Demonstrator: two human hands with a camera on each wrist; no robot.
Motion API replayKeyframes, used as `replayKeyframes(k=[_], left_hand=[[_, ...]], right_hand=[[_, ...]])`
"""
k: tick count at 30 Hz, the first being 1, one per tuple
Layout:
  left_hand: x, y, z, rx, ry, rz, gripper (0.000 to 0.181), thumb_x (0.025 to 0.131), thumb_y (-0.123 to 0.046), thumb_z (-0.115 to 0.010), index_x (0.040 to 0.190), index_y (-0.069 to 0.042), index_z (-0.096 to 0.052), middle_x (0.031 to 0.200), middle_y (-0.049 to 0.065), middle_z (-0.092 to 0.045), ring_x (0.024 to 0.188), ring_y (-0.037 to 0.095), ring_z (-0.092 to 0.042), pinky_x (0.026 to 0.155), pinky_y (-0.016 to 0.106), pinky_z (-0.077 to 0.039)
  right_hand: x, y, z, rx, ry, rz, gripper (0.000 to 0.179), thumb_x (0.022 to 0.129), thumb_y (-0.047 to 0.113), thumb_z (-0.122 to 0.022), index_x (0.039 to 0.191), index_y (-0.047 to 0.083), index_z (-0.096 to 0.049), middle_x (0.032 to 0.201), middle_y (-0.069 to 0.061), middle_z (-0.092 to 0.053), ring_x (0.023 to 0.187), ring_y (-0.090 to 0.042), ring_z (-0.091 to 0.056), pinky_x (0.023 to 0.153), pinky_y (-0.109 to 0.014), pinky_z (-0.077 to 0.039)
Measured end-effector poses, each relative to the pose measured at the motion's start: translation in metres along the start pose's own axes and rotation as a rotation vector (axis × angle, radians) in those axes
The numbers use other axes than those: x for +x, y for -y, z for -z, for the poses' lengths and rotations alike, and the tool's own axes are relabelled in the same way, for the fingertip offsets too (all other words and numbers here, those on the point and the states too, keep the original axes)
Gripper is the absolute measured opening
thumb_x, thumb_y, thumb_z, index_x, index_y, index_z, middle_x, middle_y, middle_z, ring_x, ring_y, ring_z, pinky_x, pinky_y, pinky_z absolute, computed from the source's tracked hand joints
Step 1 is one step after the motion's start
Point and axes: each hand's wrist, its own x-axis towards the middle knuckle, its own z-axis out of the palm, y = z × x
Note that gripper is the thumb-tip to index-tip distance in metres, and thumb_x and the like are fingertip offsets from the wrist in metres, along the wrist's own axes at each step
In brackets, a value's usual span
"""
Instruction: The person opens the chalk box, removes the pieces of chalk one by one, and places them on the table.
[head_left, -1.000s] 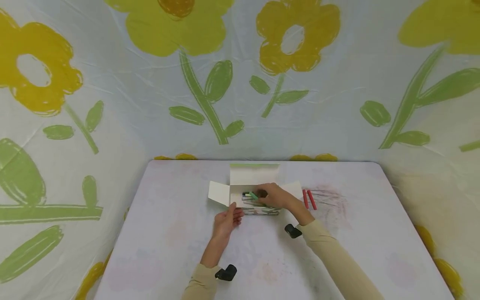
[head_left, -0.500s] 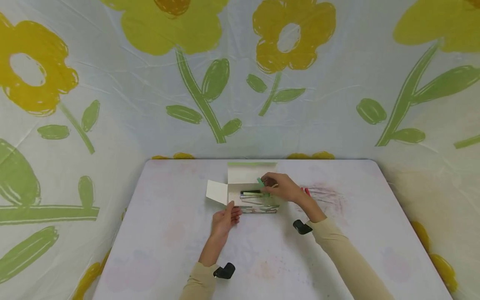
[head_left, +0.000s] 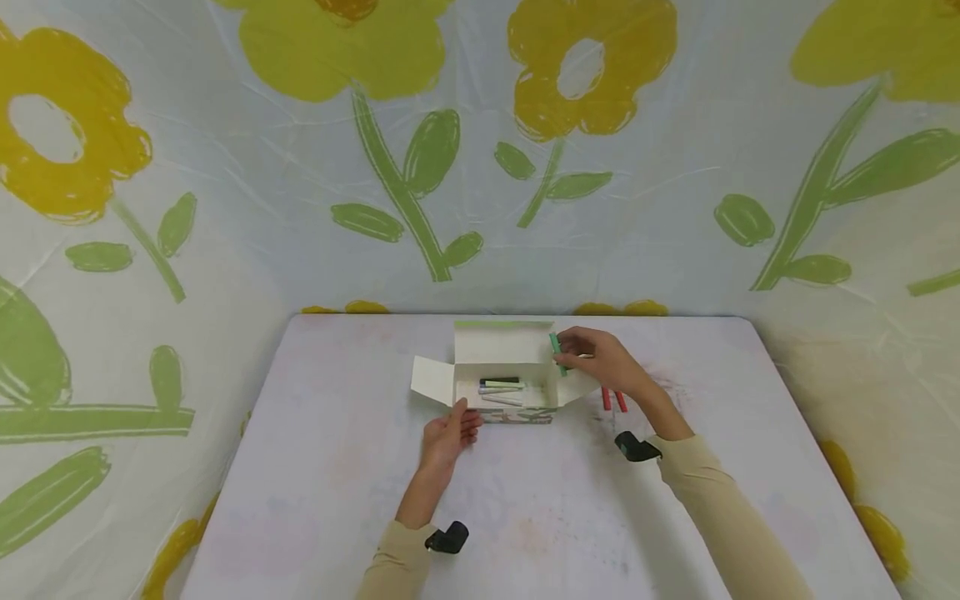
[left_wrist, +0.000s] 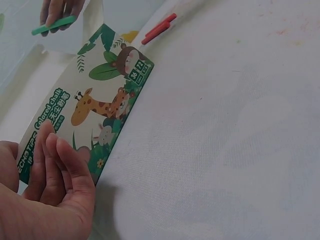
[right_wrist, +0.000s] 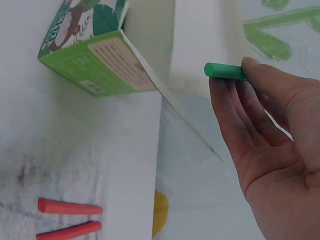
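A colored chalk box (head_left: 517, 415), printed with animals (left_wrist: 100, 107), stands with its flaps open. My left hand (head_left: 441, 446) grips the box's front wall near its left corner, thumb at the rim and fingers against the printed face. Between the thumb and fingers of my right hand (head_left: 603, 358) is a green chalk stick (right_wrist: 225, 71), held above the right flap (head_left: 576, 386). Inside the box lie several chalk sticks (head_left: 501, 388), some white, one dark and one pale green.
Two red chalk sticks (right_wrist: 70, 207) lie side by side on the white table (head_left: 337, 467), right of the box. Smudges of chalk mark the table around them. Behind the table hangs a cloth (head_left: 645, 225) printed with flowers.
From over the box's inside, my right hand has lifted the green chalk stick out and carried it right, above the right flap. The left hand keeps its grip on the box.
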Motion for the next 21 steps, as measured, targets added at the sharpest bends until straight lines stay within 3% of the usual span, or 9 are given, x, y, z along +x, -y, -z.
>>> replayKeyframes(k=[6,12,18,21], left_hand=[[0.0,-0.001,0.0,0.004,0.006,0.002,0.05,0.104,-0.035,-0.064,0.107,0.015,-0.07,0.082,0.005,-0.073,0.07,0.01,-0.061,0.065,0.021,-0.052],[0.002,-0.001,0.001,0.015,0.004,0.007,0.052,0.104,-0.036,-0.063,0.11,0.015,-0.068,0.083,0.005,-0.072,0.071,0.009,-0.061,0.066,0.021,-0.052],[0.001,-0.001,0.001,0.018,0.019,-0.006,0.053,0.105,-0.036,-0.062,0.111,0.016,-0.068,0.083,0.004,-0.072,0.071,0.009,-0.061,0.066,0.021,-0.052],[0.001,-0.001,0.001,0.02,0.021,-0.004,0.052,0.104,-0.036,-0.063,0.111,0.016,-0.068,0.084,0.004,-0.072,0.072,0.009,-0.061,0.067,0.021,-0.052]], right_hand=[[-0.013,-0.007,0.018,0.021,-0.04,-0.055,0.039,0.101,0.02,-0.069,0.133,-0.002,-0.061,0.117,-0.017,-0.069,0.113,-0.032,-0.066,0.086,-0.022,-0.054],[-0.026,-0.018,0.034,0.09,-0.088,-0.132,0.048,0.103,0.025,-0.067,0.14,-0.003,-0.055,0.127,-0.022,-0.066,0.108,-0.012,-0.066,0.086,-0.018,-0.054],[-0.039,-0.033,0.046,0.104,-0.12,-0.19,0.051,0.102,0.028,-0.067,0.141,-0.002,-0.053,0.13,-0.023,-0.064,0.105,-0.011,-0.068,0.086,-0.018,-0.053],[-0.045,-0.041,0.05,0.09,-0.128,-0.21,0.053,0.103,0.028,-0.067,0.143,-0.002,-0.052,0.132,-0.024,-0.063,0.103,-0.004,-0.066,0.086,-0.017,-0.052]])
